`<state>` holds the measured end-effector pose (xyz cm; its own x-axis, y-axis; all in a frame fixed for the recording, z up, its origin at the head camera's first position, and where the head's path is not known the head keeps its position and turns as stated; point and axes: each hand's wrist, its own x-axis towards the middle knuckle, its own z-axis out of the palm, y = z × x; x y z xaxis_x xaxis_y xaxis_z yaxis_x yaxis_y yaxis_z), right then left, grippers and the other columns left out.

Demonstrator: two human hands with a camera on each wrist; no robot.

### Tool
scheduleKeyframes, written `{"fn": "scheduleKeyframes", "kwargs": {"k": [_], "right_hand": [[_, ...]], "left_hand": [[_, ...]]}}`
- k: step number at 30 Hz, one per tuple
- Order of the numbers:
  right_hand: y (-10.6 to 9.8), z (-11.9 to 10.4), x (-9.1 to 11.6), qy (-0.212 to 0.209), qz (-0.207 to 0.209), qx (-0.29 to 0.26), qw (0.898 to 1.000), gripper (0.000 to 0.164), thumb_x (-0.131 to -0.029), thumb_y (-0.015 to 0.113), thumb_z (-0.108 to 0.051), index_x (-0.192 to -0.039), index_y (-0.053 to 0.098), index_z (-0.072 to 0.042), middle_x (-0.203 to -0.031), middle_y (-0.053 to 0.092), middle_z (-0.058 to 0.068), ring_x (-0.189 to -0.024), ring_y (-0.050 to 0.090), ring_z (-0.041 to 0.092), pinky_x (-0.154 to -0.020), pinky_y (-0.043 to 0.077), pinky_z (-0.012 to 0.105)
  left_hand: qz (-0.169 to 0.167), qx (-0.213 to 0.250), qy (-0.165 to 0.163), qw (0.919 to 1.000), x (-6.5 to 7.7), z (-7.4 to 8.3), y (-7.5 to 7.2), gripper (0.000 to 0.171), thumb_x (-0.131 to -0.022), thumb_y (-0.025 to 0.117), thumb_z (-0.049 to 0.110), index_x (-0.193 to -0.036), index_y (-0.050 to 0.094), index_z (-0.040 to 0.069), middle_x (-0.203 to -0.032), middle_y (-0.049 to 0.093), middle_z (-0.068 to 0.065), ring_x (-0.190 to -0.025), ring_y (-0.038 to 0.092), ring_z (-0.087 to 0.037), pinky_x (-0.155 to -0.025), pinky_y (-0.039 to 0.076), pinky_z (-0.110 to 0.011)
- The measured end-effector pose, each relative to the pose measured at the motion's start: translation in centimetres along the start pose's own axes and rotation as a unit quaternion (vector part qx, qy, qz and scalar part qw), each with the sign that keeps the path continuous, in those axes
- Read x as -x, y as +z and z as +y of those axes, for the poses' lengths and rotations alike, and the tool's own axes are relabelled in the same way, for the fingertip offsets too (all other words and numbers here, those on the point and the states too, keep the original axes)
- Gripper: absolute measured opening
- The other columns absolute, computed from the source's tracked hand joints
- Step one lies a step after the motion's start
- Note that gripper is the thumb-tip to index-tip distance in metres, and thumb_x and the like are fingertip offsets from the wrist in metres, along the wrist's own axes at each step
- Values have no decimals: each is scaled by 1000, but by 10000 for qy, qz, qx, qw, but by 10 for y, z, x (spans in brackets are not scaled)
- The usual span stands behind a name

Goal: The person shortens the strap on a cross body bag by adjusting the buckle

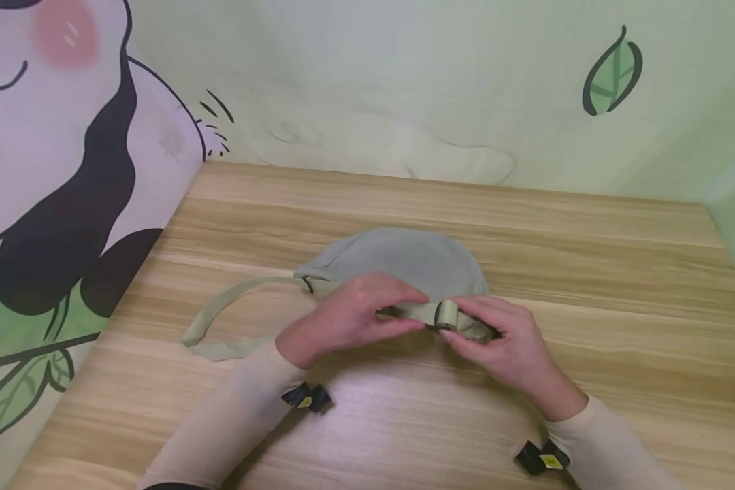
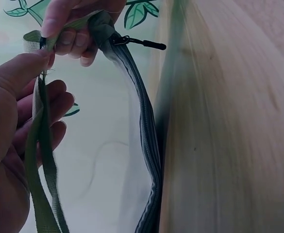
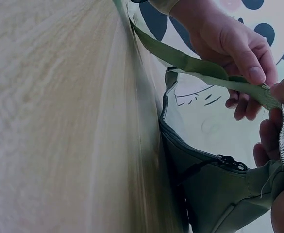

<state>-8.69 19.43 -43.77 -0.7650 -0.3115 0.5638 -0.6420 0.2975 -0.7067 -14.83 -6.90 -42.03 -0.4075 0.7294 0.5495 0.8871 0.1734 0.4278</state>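
A grey-green crescent-shaped waist bag (image 1: pixel 410 258) lies on the table, its webbing strap (image 1: pixel 199 327) looping out to the left. My left hand (image 1: pixel 349 309) pinches the strap between thumb and fingers, just left of a small dark strap buckle (image 1: pixel 437 316). On the other side, my right hand (image 1: pixel 514 347) grips the strap and a short folded loop of webbing at the buckle. Both hands are in front of the bag, fingertips close together. The left wrist view shows the bag's zipper (image 2: pixel 144 121) with a black cord pull (image 2: pixel 149 44). My fingers partly hide the buckle.
The wood-grain table (image 1: pixel 618 272) extends around the bag on all sides. Behind it stands a pale green wall (image 1: pixel 404 82) with a printed leaf, and a cartoon panda (image 1: pixel 92 184) is printed at the left. Black wrist devices (image 1: pixel 542 457) sit by both sleeves.
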Motion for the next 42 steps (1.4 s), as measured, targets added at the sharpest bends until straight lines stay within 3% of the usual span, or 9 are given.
{"fn": "scheduleKeyframes", "kwargs": {"k": [8, 23, 27, 33, 38, 42], "right_hand": [[0, 0, 1, 36, 33, 73, 10000, 41, -77, 88, 10, -115, 80, 0, -103, 81, 14, -98, 69, -1, -86, 54, 11], [-11, 0, 4, 212, 117, 230, 9994, 47, -70, 88, 14, -113, 81, -2, -97, 80, 10, -85, 65, 2, -76, 53, 13], [-12, 2, 4, 188, 76, 165, 9997, 48, -71, 87, 15, -116, 80, -1, -98, 80, 10, -87, 65, 1, -77, 54, 13], [-14, 1, 2, 148, 35, 346, 9993, 51, -72, 87, 14, -119, 78, -3, -103, 80, 12, -91, 66, 1, -82, 53, 11], [-13, 0, 0, 312, -139, 586, 9977, 51, -74, 90, 11, -121, 78, -4, -109, 81, 10, -99, 68, 0, -90, 52, 9], [-10, -1, -3, 130, -167, 827, 9964, 46, -78, 91, 4, -122, 77, -4, -109, 82, 10, -99, 73, 9, -94, 50, 7]], "left_hand": [[-165, -456, 40, 9988, -3, 0, -1, 29, -90, 89, 16, -114, 78, 6, -108, 83, -4, -96, 77, -16, -91, 63, -29], [-202, -759, -116, 9968, 15, -8, -14, 30, -86, 90, 11, -112, 78, 4, -105, 83, -5, -94, 78, -17, -88, 64, -28], [-250, -619, -123, 9977, 15, -9, -12, 33, -87, 90, 13, -115, 76, 3, -105, 82, -5, -92, 76, -16, -87, 63, -27], [-418, -521, -409, 9969, 12, -9, -3, 38, -90, 90, 18, -122, 74, 4, -110, 80, -3, -96, 73, -15, -91, 62, -30], [-237, -632, -372, 9970, 9, -8, 2, 34, -89, 90, 13, -119, 75, 5, -107, 80, -3, -96, 74, -16, -91, 62, -31], [-156, -684, -260, 9972, 7, -7, 4, 32, -90, 88, 13, -118, 75, 5, -106, 80, -3, -95, 74, -15, -89, 62, -29]]}}
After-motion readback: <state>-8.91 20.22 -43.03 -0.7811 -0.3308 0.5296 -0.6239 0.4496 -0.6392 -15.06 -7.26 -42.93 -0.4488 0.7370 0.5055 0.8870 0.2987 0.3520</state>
